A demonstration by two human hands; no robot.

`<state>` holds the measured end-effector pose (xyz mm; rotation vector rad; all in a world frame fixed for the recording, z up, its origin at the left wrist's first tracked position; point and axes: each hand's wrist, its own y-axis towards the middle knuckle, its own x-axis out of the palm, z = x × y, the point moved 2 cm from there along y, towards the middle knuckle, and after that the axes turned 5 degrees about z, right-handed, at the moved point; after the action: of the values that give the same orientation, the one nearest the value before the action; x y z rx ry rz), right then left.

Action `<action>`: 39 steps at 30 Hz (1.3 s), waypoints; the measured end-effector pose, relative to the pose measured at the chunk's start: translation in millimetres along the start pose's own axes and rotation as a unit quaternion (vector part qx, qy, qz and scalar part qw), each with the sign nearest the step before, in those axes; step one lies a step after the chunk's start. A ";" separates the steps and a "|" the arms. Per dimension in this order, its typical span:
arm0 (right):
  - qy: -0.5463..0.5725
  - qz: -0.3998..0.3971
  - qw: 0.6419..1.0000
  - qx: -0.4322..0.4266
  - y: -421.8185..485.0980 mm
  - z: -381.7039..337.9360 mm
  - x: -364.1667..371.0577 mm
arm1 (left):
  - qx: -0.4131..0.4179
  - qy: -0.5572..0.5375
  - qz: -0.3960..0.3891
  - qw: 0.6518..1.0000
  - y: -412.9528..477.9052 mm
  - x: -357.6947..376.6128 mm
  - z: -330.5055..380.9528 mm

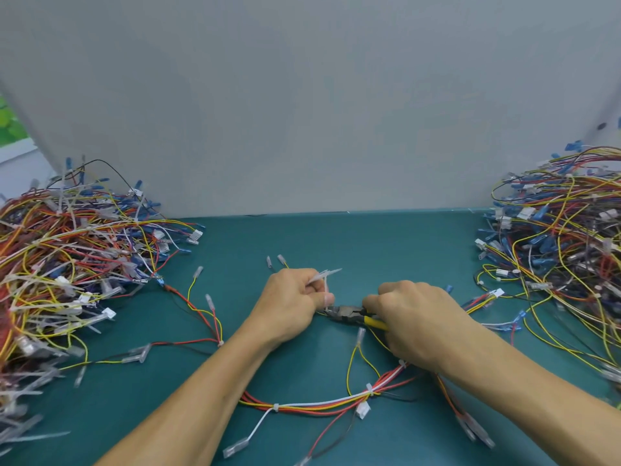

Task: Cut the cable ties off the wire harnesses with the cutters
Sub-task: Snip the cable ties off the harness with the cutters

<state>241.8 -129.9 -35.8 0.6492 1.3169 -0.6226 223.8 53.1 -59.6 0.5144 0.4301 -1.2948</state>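
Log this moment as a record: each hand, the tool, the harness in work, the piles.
left hand: grips a bunch of white cable ties, thumb close to the tool's nose
right hand: grips the yellow handles of the cutters
cutters: nose points toward the left thumb
harness: lies on the green mat, at least two white ties around it
left pile: tangled wires with many white ties
right pile: tangled wires, blue terminals

We see soft, even, bright light with only faint shadows and no glare. Wide-angle bending curves the frame's edges, and the left wire pile (64, 264) blurs toward its lower corner.
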 end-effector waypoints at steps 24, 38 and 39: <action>-0.018 0.054 0.998 0.000 -3.9 -4.2 7.5 | 0.018 0.093 0.025 0.995 -4.2 -8.8 13.7; 0.176 0.041 0.941 0.286 -57.1 48.9 -23.4 | 0.104 0.384 -0.103 0.912 -155.0 -22.9 69.6; 0.184 0.038 0.933 0.307 -61.4 51.5 -22.9 | 0.073 0.404 -0.120 0.904 -163.1 -16.4 72.9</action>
<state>227.5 -208.2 -11.1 1.3767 1.4312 -0.8891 62.2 -7.4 -10.3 1.1618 1.1185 -1.3113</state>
